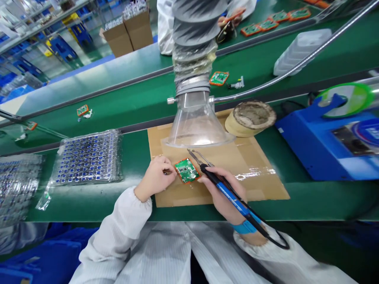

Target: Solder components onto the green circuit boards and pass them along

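Note:
A green circuit board [187, 171] with an orange edge lies on the brown cardboard sheet [260, 185] between my hands. My left hand [158, 173] is at the board's left side, fingers pinched together; what they hold, if anything, is hidden. In my right hand [226, 193] is a blue and black soldering iron [229, 194] with a thin metal wire-feed tube beside its tip. The tip points up and left, just above the board's upper right corner. My right fingertips are close to the board's right edge.
A clear fume hood [198, 122] hangs over the cardboard. Behind it stands a round, dirty-rimmed pot [250, 118]. At right is a blue machine with a reel [319, 138]. Plastic trays of small parts [85, 157] lie left. Boards rest on the green conveyor [133, 102]; a co-worker's hands [231, 21] work beyond.

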`<state>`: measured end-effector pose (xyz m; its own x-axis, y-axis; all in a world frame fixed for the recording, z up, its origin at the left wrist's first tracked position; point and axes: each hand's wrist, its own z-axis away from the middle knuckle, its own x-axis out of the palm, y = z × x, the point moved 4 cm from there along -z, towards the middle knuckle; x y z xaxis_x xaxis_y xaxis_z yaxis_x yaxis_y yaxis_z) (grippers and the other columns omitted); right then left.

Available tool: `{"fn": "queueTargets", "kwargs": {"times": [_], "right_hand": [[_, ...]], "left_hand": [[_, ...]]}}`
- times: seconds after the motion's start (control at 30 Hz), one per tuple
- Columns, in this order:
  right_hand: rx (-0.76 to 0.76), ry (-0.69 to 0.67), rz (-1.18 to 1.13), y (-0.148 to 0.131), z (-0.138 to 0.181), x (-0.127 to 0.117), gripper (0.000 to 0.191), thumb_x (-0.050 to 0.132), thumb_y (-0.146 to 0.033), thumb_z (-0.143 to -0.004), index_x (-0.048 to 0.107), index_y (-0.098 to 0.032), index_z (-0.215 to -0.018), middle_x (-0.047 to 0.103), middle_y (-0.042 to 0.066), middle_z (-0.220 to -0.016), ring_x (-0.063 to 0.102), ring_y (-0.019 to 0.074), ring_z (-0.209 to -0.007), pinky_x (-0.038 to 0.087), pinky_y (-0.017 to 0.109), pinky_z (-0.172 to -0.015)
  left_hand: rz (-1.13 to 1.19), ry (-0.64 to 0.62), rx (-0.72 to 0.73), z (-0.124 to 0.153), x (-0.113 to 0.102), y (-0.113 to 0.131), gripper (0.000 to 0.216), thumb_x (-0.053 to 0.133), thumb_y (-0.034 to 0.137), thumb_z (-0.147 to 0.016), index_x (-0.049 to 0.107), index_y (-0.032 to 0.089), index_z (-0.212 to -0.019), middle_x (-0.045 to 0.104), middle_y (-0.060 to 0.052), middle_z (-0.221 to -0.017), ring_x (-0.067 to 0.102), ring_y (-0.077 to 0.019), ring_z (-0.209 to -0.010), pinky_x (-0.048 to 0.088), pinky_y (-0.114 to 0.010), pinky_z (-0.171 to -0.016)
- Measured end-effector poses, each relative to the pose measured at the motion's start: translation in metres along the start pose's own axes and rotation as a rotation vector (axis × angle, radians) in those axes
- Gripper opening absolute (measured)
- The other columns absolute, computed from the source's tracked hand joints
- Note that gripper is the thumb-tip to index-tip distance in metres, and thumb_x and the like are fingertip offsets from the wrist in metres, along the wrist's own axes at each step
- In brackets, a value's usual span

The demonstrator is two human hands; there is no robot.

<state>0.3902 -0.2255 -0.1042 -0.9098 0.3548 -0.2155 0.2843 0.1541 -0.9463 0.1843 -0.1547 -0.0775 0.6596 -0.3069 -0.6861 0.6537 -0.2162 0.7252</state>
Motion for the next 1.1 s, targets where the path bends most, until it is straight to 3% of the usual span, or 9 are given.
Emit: {"fn": "queueTargets", "kwargs": {"times": [0.13, 0.43, 1.1], "right_hand": [[-0.135, -0.002, 0.106, -0.001, 0.004, -0.012, 0.017, 0.073, -0.033, -0.09, 0.074, -0.027, -0.106, 0.078, 0.004, -0.1, 0.076, 0.0209, -0.09, 0.062, 0.032, -0.082], [-0.225, -0.072, 0.097, -0.007, 0.008, -0.016, 0.009, 0.069, -0.023, -0.089, 0.069, -0.024, -0.098, 0.074, 0.002, -0.087, 0.073, 0.0173, -0.077, 0.06, 0.027, -0.069], [-0.238, -0.122, 0.135, -0.02, 0.001, -0.007, 0.004, 0.069, -0.02, -0.086, 0.068, -0.024, -0.089, 0.072, 0.0, -0.079, 0.071, 0.0151, -0.069, 0.058, 0.026, -0.066]], "left_hand": [[-0.038, -0.026, -0.028, -0.002, 0.002, -0.001, 0.024, 0.07, 0.008, -0.079, 0.065, 0.018, -0.059, 0.061, -0.001, -0.077, 0.055, -0.0177, -0.084, 0.043, -0.035, -0.085], [-0.043, 0.005, -0.027, 0.001, 0.005, -0.002, 0.023, 0.068, 0.007, -0.078, 0.061, 0.017, -0.059, 0.062, -0.001, -0.08, 0.054, -0.0179, -0.085, 0.043, -0.036, -0.086], [-0.054, 0.011, 0.038, 0.002, 0.007, -0.003, 0.02, 0.068, 0.009, -0.077, 0.062, 0.018, -0.061, 0.063, -0.001, -0.081, 0.054, -0.018, -0.084, 0.041, -0.036, -0.083]]}}
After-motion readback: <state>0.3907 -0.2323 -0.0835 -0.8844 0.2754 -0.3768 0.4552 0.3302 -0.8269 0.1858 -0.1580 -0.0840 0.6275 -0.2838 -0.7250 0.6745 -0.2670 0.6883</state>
